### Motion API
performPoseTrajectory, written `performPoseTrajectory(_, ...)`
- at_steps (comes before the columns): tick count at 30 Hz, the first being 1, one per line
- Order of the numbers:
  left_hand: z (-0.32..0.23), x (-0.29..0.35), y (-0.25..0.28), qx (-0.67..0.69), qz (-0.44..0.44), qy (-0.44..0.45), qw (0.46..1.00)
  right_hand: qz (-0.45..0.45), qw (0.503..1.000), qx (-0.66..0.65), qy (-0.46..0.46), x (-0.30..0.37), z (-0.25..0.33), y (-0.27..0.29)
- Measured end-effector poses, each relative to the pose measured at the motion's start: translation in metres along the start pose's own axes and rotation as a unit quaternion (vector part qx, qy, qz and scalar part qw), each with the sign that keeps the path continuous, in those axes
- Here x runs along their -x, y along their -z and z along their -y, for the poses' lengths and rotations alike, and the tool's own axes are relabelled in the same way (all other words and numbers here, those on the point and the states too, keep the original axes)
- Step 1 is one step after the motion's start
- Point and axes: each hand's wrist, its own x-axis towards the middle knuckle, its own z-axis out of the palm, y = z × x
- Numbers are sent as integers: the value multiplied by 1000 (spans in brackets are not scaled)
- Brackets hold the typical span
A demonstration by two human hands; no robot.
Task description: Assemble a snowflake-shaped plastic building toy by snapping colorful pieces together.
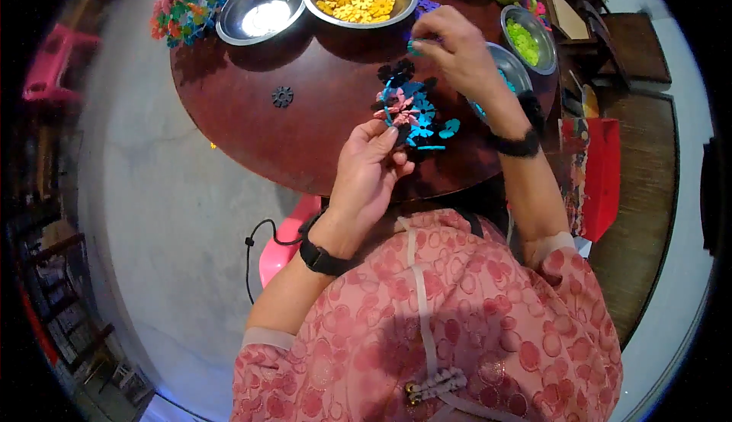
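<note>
My left hand point(364, 164) is closed, thumb and fingers gripping a cluster of interlocking snowflake discs point(399, 107) in pink, blue and black. It is held up over the near side of the round table. Above and to the right of it, my right hand point(457, 50) pinches a small teal snowflake disc point(412, 47) between thumb and fingertips, apart from the cluster. A blue disc point(450, 128) shows just right of the cluster; whether it is joined on I cannot tell. One black snowflake disc point(282, 96) lies flat by itself on the left of the table.
On the dark red table point(229, 109) stand a bowl of yellow discs point(313, 3), a shiny metal bowl point(221, 29), a bowl of green pieces point(550, 60) and a bowl point(526, 71) partly behind my right arm. A multicoloured disc model point(187, 10) sits far left. A pink stool point(278, 258) is below.
</note>
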Motion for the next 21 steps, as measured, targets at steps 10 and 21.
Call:
performPoseTrajectory(10, 14, 1, -1, -70, -5, 24, 997, 101, 969, -149, -169, 78, 51, 29)
performPoseTrajectory(21, 15, -1, -2, -98, 0, 2, 995, 121, 966, -140, -179, 83, 57, 24)
